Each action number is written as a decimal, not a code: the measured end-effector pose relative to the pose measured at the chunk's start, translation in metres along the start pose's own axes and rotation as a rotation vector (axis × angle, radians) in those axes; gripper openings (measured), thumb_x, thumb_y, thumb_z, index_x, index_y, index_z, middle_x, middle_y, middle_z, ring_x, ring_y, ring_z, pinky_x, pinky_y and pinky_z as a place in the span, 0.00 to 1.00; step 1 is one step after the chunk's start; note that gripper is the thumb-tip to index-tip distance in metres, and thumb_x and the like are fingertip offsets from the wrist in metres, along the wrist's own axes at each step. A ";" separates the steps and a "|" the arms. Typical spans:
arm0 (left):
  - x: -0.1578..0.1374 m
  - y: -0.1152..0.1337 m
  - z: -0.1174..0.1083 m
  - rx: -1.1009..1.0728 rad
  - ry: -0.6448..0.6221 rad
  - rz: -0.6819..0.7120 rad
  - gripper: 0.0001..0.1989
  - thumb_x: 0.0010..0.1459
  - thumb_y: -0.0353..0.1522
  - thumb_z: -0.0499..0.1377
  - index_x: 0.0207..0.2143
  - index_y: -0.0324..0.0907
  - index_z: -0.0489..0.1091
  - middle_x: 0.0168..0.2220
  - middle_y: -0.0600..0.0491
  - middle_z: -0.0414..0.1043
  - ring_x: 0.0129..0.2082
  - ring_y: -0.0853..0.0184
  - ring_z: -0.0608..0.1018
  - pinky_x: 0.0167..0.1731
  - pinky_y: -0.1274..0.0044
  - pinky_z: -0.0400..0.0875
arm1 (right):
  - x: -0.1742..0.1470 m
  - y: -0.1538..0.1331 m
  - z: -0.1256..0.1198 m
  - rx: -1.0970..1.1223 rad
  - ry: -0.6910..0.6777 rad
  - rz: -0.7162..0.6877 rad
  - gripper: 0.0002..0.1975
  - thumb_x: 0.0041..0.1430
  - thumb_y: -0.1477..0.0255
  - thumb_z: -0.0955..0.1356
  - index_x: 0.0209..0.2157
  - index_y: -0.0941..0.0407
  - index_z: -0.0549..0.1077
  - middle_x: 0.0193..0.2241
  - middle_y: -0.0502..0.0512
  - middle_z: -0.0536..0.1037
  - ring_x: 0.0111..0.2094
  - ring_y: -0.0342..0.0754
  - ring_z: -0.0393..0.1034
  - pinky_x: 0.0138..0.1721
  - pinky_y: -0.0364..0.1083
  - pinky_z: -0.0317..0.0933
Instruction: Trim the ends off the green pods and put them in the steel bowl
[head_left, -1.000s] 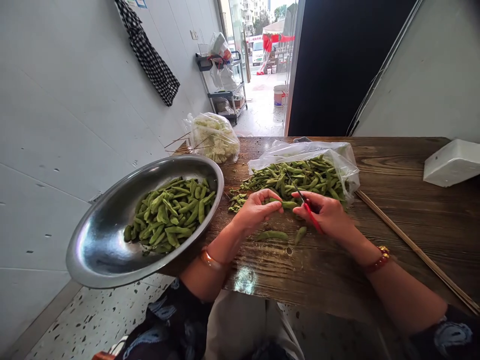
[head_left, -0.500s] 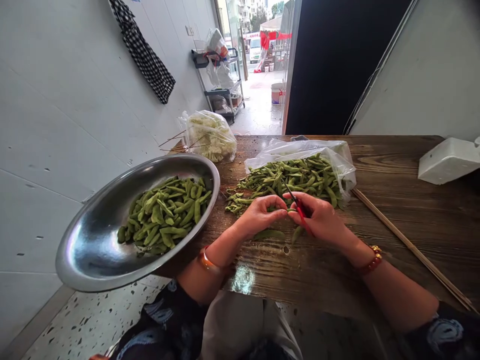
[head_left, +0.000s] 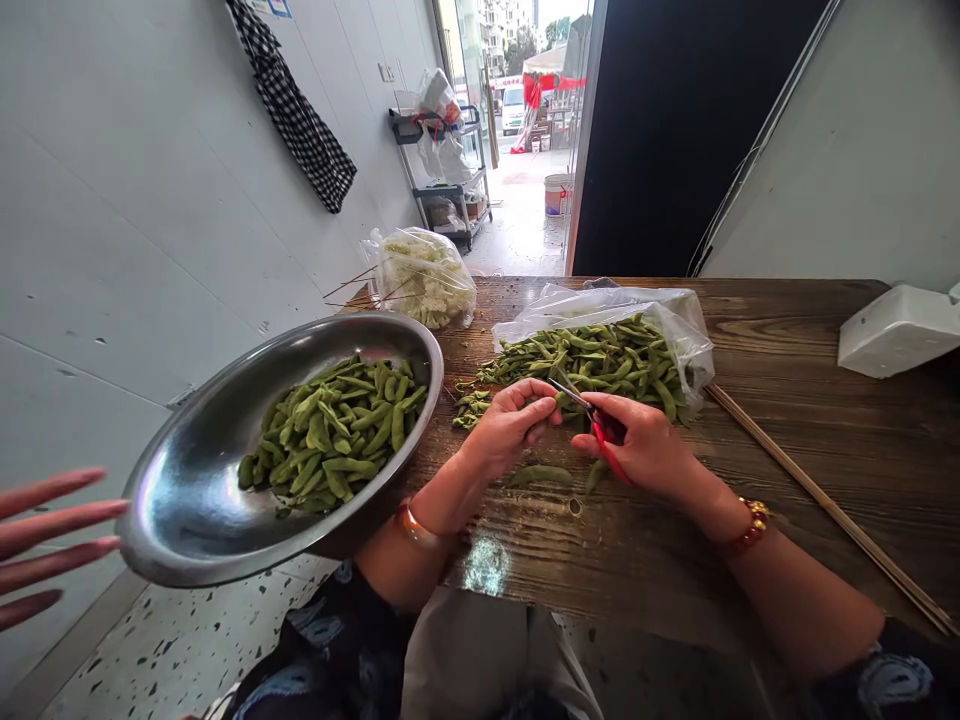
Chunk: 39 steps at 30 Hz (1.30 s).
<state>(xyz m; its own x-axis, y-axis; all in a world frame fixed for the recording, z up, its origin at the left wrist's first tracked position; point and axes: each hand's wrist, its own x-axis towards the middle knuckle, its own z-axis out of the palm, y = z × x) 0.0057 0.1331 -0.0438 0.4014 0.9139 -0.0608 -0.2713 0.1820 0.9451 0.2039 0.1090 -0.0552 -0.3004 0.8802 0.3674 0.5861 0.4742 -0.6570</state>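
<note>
My right hand (head_left: 637,440) is closed around red-handled scissors (head_left: 606,440), whose blades point up and to the left. The blade tips reach close to the fingertips of my left hand (head_left: 514,425). That hand is pinched, and whatever lies between its fingers is hidden. Behind both hands, a heap of green soybean pods (head_left: 600,350) spills from a clear plastic bag (head_left: 686,325). A single pod (head_left: 540,475) lies on the table just below my left hand. To the left, a large steel basin (head_left: 187,500) holds more pods (head_left: 330,430).
Another person's hand (head_left: 52,540) reaches in from the left edge, fingers spread near the basin rim. Bagged cauliflower (head_left: 427,280) rests at the table's back left. Long thin sticks (head_left: 825,505) lie on the right, with a white foam box (head_left: 896,330) beyond.
Another person's hand has appeared at the left beside the basin. My hands have drawn slightly apart, and the scissor blades now angle more to the left. The view has shifted slightly.
</note>
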 end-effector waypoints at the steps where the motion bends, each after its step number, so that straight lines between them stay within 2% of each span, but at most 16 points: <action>1: 0.000 0.000 0.000 0.002 -0.003 -0.004 0.16 0.49 0.38 0.66 0.35 0.37 0.67 0.24 0.56 0.70 0.16 0.81 0.61 0.16 0.84 0.48 | 0.000 0.000 0.000 0.000 -0.003 0.003 0.25 0.53 0.57 0.71 0.49 0.56 0.73 0.32 0.54 0.77 0.28 0.47 0.68 0.32 0.46 0.66; 4: -0.001 -0.001 0.001 0.008 -0.007 -0.006 0.17 0.50 0.39 0.66 0.35 0.37 0.67 0.24 0.55 0.70 0.16 0.81 0.61 0.16 0.84 0.48 | -0.001 0.001 0.001 0.005 -0.007 0.005 0.25 0.53 0.57 0.71 0.49 0.56 0.72 0.30 0.53 0.76 0.27 0.46 0.67 0.31 0.46 0.66; 8: -0.001 -0.001 0.001 0.024 -0.027 0.009 0.17 0.50 0.40 0.66 0.35 0.37 0.67 0.25 0.55 0.70 0.16 0.81 0.61 0.16 0.84 0.48 | -0.001 0.002 0.002 0.019 0.001 -0.013 0.24 0.53 0.58 0.71 0.49 0.56 0.72 0.34 0.56 0.77 0.30 0.47 0.69 0.33 0.47 0.66; 16: -0.001 0.000 0.000 -0.008 -0.062 -0.020 0.15 0.50 0.38 0.66 0.33 0.38 0.66 0.24 0.57 0.68 0.15 0.82 0.60 0.15 0.85 0.46 | 0.000 0.001 0.001 -0.034 0.005 -0.041 0.21 0.56 0.59 0.69 0.48 0.57 0.74 0.32 0.56 0.78 0.28 0.47 0.68 0.32 0.46 0.65; 20: 0.000 0.002 -0.001 0.010 -0.044 -0.040 0.15 0.51 0.37 0.65 0.32 0.37 0.66 0.23 0.57 0.68 0.14 0.82 0.59 0.15 0.85 0.46 | 0.001 0.003 0.001 -0.084 -0.013 -0.063 0.20 0.58 0.60 0.68 0.47 0.57 0.74 0.35 0.58 0.79 0.32 0.49 0.71 0.36 0.46 0.64; 22: 0.001 0.001 -0.004 0.041 -0.031 -0.026 0.15 0.50 0.38 0.65 0.32 0.37 0.66 0.22 0.57 0.67 0.15 0.82 0.60 0.15 0.85 0.46 | 0.002 0.005 0.000 -0.102 -0.007 -0.052 0.20 0.59 0.60 0.68 0.47 0.58 0.74 0.34 0.58 0.79 0.31 0.49 0.72 0.35 0.46 0.64; 26: 0.002 -0.002 -0.007 0.118 0.053 0.031 0.15 0.51 0.39 0.64 0.32 0.37 0.66 0.21 0.58 0.66 0.15 0.81 0.59 0.16 0.85 0.47 | 0.005 0.015 -0.005 -0.104 0.099 0.020 0.21 0.58 0.58 0.68 0.47 0.58 0.75 0.31 0.56 0.79 0.27 0.47 0.70 0.30 0.44 0.62; 29: -0.002 -0.002 0.000 0.238 0.096 0.065 0.14 0.53 0.40 0.62 0.32 0.37 0.65 0.21 0.58 0.65 0.15 0.80 0.59 0.16 0.84 0.47 | 0.006 0.022 -0.011 -0.135 0.176 0.050 0.24 0.58 0.55 0.66 0.48 0.58 0.75 0.27 0.54 0.77 0.25 0.47 0.69 0.27 0.44 0.60; 34: -0.019 0.017 0.023 0.632 0.084 0.203 0.12 0.55 0.39 0.59 0.31 0.37 0.70 0.22 0.57 0.67 0.19 0.77 0.62 0.21 0.82 0.55 | 0.004 0.026 -0.013 -0.186 0.229 0.051 0.24 0.56 0.54 0.67 0.46 0.57 0.76 0.23 0.53 0.77 0.23 0.47 0.69 0.25 0.44 0.58; 36: -0.026 0.034 0.022 0.769 0.125 0.263 0.10 0.56 0.36 0.59 0.31 0.37 0.71 0.23 0.56 0.68 0.22 0.75 0.65 0.23 0.82 0.58 | 0.003 0.026 -0.013 -0.205 0.232 0.044 0.24 0.56 0.54 0.67 0.47 0.57 0.76 0.24 0.53 0.77 0.23 0.47 0.69 0.26 0.44 0.59; 39: -0.038 0.064 0.006 0.860 0.263 0.324 0.08 0.55 0.34 0.58 0.33 0.37 0.72 0.24 0.55 0.70 0.23 0.74 0.67 0.25 0.81 0.60 | 0.003 0.027 -0.014 -0.216 0.225 0.040 0.25 0.57 0.54 0.66 0.47 0.57 0.76 0.25 0.54 0.78 0.25 0.48 0.71 0.26 0.44 0.59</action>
<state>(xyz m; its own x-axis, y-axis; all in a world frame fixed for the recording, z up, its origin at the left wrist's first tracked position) -0.0221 0.1078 0.0210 0.1821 0.9442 0.2745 0.4433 -0.3280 0.8342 0.2294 0.1238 -0.0624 -0.1139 0.8603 0.4969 0.7473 0.4037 -0.5278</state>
